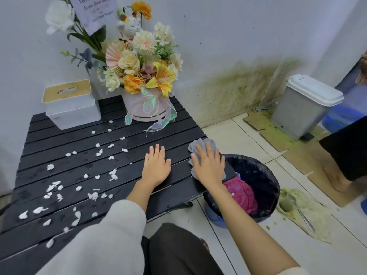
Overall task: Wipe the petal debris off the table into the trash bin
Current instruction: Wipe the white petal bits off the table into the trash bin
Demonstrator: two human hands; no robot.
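Several white petal scraps lie scattered over the left and middle of the black slatted table. My right hand presses flat on a grey cloth at the table's right edge. Just below that edge stands the trash bin, lined with a black bag and holding a crumpled pink bag. My left hand rests flat on the slats, fingers spread, holding nothing, to the left of the cloth.
A flower arrangement in a white round box and a white tissue box stand at the table's back. On the tiled floor are a grey pedal bin, cardboard sheets, a green spill with a spoon, and another person's foot.
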